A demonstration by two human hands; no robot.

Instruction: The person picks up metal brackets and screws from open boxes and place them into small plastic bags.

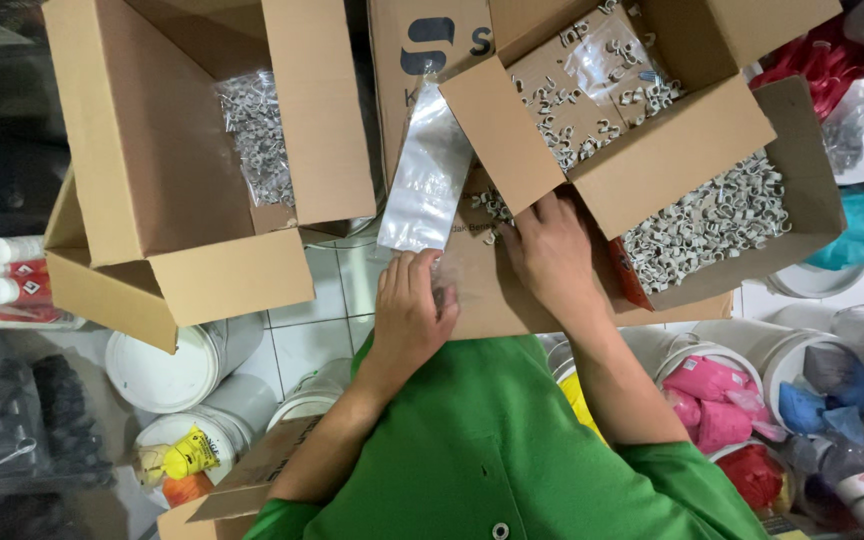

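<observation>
The left hand (410, 305) is pinching a clear plastic bag (424, 175), its long axis running away from it. The right hand (550, 250) is resting spread on the cardboard flap (487, 290) beside small white clips (492, 205).

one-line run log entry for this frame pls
left hand: holds clear plastic bag | right hand: on cardboard flap, at small white clips | open cardboard box: clips inside

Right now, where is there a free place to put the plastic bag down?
Bare patches: the white tiled floor between the left cardboard box and white bucket. The open boxes of grey clips are crowded.
</observation>
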